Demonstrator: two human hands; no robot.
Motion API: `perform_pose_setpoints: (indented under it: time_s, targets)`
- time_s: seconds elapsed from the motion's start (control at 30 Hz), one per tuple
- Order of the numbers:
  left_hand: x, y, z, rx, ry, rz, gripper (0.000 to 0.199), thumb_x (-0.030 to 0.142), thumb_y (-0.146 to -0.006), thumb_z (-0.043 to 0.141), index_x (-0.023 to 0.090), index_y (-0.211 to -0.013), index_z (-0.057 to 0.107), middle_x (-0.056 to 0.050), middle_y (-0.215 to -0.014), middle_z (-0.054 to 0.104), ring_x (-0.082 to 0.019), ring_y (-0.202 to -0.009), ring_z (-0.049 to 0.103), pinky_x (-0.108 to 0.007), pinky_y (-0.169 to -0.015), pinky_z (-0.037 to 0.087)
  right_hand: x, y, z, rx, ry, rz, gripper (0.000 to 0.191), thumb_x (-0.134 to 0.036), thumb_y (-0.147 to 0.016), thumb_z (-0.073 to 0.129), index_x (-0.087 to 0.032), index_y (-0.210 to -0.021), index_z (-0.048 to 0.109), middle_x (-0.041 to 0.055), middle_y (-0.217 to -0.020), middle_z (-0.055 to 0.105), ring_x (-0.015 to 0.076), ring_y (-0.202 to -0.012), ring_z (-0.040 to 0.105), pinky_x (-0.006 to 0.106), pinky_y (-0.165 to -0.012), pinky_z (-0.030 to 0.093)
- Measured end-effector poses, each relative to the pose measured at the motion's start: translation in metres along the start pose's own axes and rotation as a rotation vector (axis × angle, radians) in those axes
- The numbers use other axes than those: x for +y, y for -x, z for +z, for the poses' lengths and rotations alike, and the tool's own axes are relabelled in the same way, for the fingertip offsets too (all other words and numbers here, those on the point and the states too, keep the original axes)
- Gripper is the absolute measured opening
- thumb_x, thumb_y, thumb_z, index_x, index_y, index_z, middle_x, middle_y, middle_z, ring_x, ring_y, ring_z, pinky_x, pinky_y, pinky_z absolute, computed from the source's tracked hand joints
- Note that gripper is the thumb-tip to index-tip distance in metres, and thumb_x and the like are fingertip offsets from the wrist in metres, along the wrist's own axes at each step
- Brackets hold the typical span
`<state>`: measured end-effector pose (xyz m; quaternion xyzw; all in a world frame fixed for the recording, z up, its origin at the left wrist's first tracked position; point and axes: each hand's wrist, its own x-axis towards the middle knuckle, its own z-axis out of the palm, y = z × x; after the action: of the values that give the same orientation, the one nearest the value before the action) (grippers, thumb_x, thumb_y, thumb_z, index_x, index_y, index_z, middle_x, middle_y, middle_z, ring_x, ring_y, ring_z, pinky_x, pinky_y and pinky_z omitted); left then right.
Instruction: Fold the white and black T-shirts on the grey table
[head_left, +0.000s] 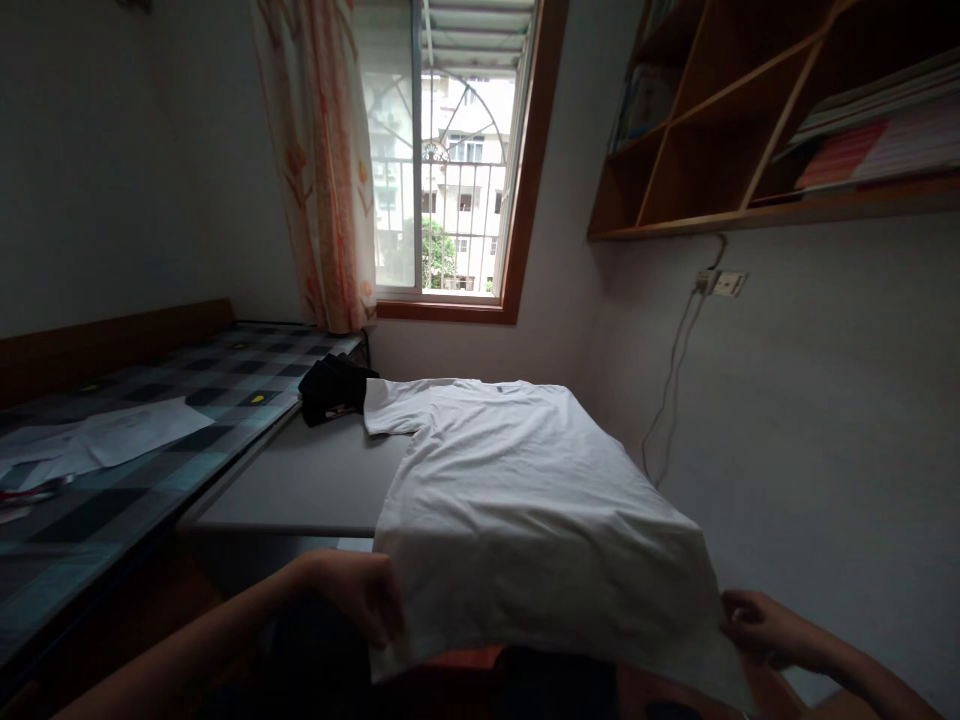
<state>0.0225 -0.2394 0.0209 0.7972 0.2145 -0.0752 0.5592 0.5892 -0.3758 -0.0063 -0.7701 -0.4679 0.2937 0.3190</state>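
A white T-shirt (525, 480) lies spread over the table, its collar and sleeves toward the window and its hem hanging over the near edge. My left hand (367, 592) is closed on the shirt's left side near the hem, slightly blurred. At the opposite side, my right hand (765, 625) pinches the shirt's right edge near the hem. Light wrinkles run across the cloth. The far right sleeve is not clearly visible.
A grey table (300, 480) carries the shirt, with a black cloth bundle (334, 388) at its far left corner. Left of it is a bed with a checked cover (161, 375) and papers (142, 432). Cables (671, 380) hang from a wall socket (727, 283) below a wooden shelf (675, 228).
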Motion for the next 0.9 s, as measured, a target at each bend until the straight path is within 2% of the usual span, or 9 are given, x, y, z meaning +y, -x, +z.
perform_pose_setpoints:
  time_s: [0.1, 0.17, 0.2, 0.27, 0.37, 0.47, 0.6, 0.77, 0.9]
  targets:
    - [0.01, -0.003, -0.011, 0.179, 0.029, 0.024, 0.053, 0.049, -0.072, 0.077, 0.019, -0.116, 0.069, -0.007, -0.098, 0.074, -0.02, -0.088, 0.069, -0.028, -0.078, 0.053, 0.006, -0.018, -0.01, 0.032, 0.04, 0.007, 0.011, -0.04, -0.051, 0.053, -0.03, -0.046, 0.055, 0.0029, -0.042, 0.055, 0.0216, -0.038, 0.055, 0.039, -0.045, 0.05]
    - [0.015, -0.005, -0.024, 0.322, 0.038, 0.067, 0.049, 0.048, -0.076, 0.074, 0.017, -0.114, 0.069, -0.009, -0.097, 0.074, -0.018, -0.088, 0.068, -0.028, -0.079, 0.053, 0.0, -0.039, -0.026, 0.1, 0.045, -0.003, 0.015, -0.042, -0.051, 0.056, -0.028, -0.053, 0.06, 0.0058, -0.048, 0.061, 0.0234, -0.041, 0.057, 0.041, -0.048, 0.05]
    - [0.016, -0.007, -0.032, 0.389, 0.05, 0.084, 0.048, 0.049, -0.078, 0.072, 0.015, -0.112, 0.068, -0.009, -0.095, 0.074, -0.018, -0.086, 0.068, -0.028, -0.078, 0.053, -0.006, -0.051, -0.034, 0.132, 0.052, 0.013, 0.017, -0.042, -0.051, 0.059, -0.026, -0.056, 0.061, 0.0072, -0.051, 0.063, 0.0254, -0.046, 0.06, 0.042, -0.052, 0.052]
    - [0.015, -0.015, -0.047, 0.526, 0.078, 0.113, 0.047, 0.05, -0.08, 0.068, 0.012, -0.107, 0.068, -0.009, -0.089, 0.073, -0.017, -0.081, 0.067, -0.029, -0.075, 0.053, -0.023, -0.073, -0.044, 0.296, 0.111, -0.023, 0.021, -0.044, -0.055, 0.06, -0.024, -0.064, 0.062, 0.0075, -0.056, 0.066, 0.0269, -0.054, 0.063, 0.043, -0.061, 0.053]
    - [0.011, -0.033, -0.066, 0.724, 0.055, 0.149, 0.044, 0.05, -0.082, 0.064, 0.011, -0.102, 0.068, -0.009, -0.087, 0.072, -0.018, -0.081, 0.067, -0.032, -0.075, 0.054, -0.059, -0.097, -0.039, 0.4, 0.218, -0.151, 0.026, -0.045, -0.063, 0.058, -0.023, -0.074, 0.063, 0.0073, -0.068, 0.07, 0.0271, -0.069, 0.067, 0.04, -0.07, 0.052]
    - [0.011, -0.058, -0.082, 0.836, -0.105, 0.181, 0.036, 0.044, -0.084, 0.062, 0.013, -0.1, 0.069, -0.01, -0.099, 0.071, -0.02, -0.091, 0.066, -0.033, -0.08, 0.054, -0.103, -0.117, -0.012, 0.344, 0.27, -0.265, 0.023, -0.041, -0.069, 0.054, -0.021, -0.076, 0.064, 0.0081, -0.077, 0.072, 0.0247, -0.076, 0.068, 0.034, -0.071, 0.051]
    - [0.012, -0.095, -0.102, 0.853, -0.374, 0.251, 0.025, 0.032, -0.088, 0.058, 0.016, -0.104, 0.069, -0.01, -0.113, 0.067, -0.021, -0.103, 0.063, -0.034, -0.091, 0.051, -0.149, -0.154, 0.036, 0.218, 0.352, -0.428, 0.026, -0.038, -0.081, 0.049, -0.019, -0.085, 0.067, 0.0085, -0.091, 0.073, 0.022, -0.085, 0.069, 0.031, -0.08, 0.051]
    - [0.002, -0.14, -0.144, 0.811, -0.666, 0.203, 0.031, 0.034, -0.091, 0.056, 0.021, -0.117, 0.066, -0.011, -0.138, 0.054, -0.025, -0.121, 0.056, -0.04, -0.104, 0.044, -0.169, -0.219, 0.095, 0.179, 0.475, -0.587, 0.033, -0.034, -0.088, 0.047, -0.014, -0.102, 0.069, 0.0147, -0.111, 0.069, 0.0248, -0.108, 0.062, 0.035, -0.097, 0.045]
    - [-0.018, -0.173, -0.187, 0.867, -0.789, 0.109, 0.039, 0.039, -0.093, 0.053, 0.021, -0.127, 0.06, -0.013, -0.144, 0.049, -0.029, -0.135, 0.042, -0.046, -0.111, 0.034, -0.178, -0.27, 0.131, 0.163, 0.534, -0.549, 0.039, -0.033, -0.092, 0.045, -0.014, -0.119, 0.065, 0.0156, -0.131, 0.06, 0.0269, -0.123, 0.054, 0.04, -0.103, 0.041]
